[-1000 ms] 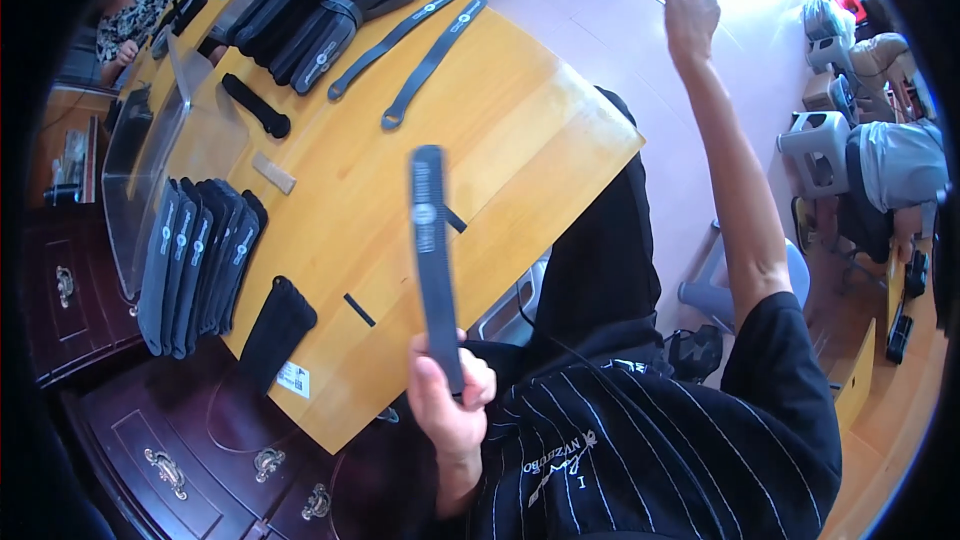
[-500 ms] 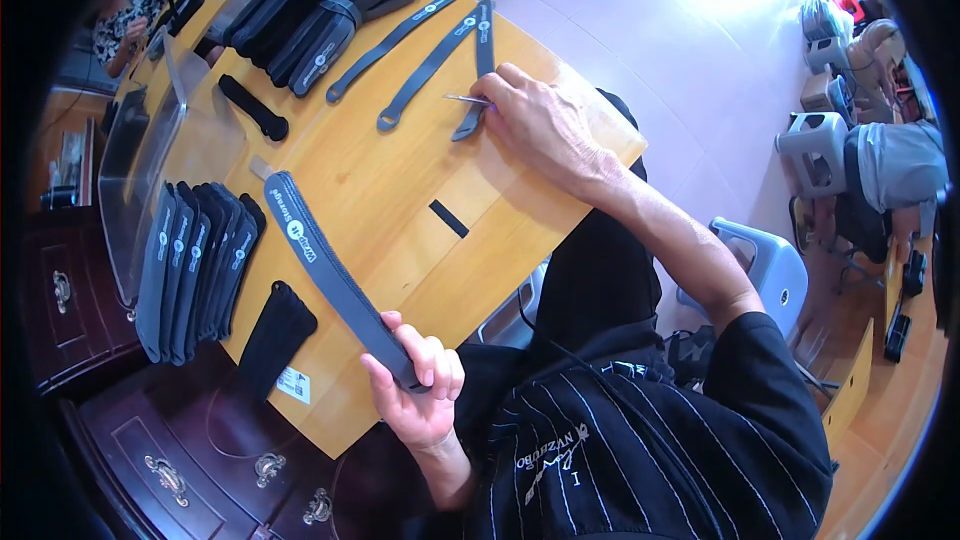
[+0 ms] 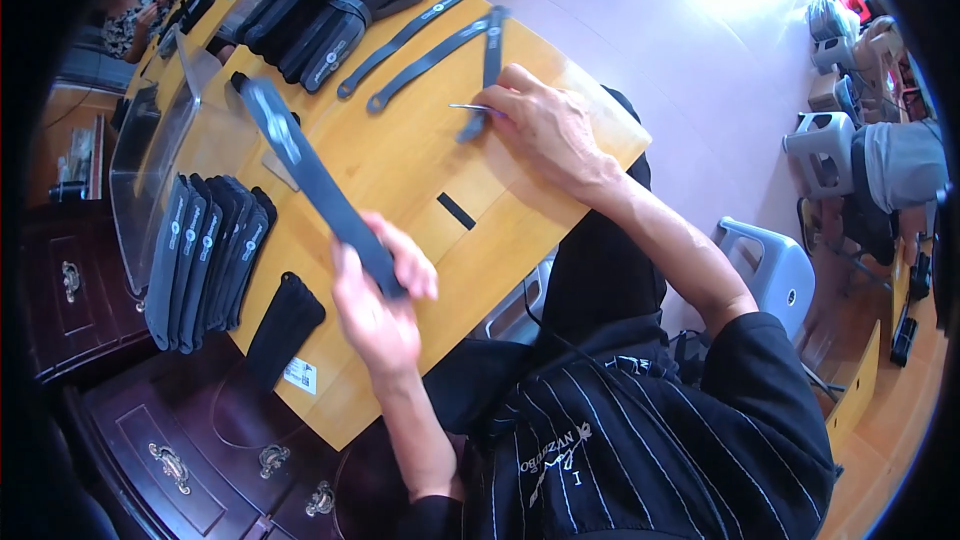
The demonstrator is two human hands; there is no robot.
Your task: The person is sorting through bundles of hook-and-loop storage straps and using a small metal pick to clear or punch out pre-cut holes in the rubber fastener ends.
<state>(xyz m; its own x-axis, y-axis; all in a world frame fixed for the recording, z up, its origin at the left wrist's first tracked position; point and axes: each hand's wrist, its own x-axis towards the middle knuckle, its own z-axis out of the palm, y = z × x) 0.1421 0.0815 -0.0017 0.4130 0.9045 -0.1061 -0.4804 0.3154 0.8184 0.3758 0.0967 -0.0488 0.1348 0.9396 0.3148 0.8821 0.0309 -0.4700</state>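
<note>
My left hand (image 3: 380, 305) is closed around the lower end of a grey strap (image 3: 318, 185). The strap slants up and away to the left above the table, its printed end blurred by motion. My right hand (image 3: 550, 130) rests near the table's right edge, its fingers pinching a thin pointed metal tool (image 3: 468, 107) whose kind I cannot make out. Beside those fingers lies another grey strap (image 3: 492, 45), partly covered by the hand. Two more loose grey straps, a curved one (image 3: 430, 65) and a farther one (image 3: 400, 45), lie to its left.
Black and grey straps are heaped in a bundle (image 3: 320, 25) at the far side. At the left edge stand a row of grey straps (image 3: 205, 260) and a black bundle (image 3: 285, 325). A short black strip (image 3: 456, 211) lies mid-table. A clear panel (image 3: 160, 170) stands at left.
My left hand has moved up and away to the left, carrying its strap. The middle loose strap has shifted and now curves more. My right hand has barely moved.
</note>
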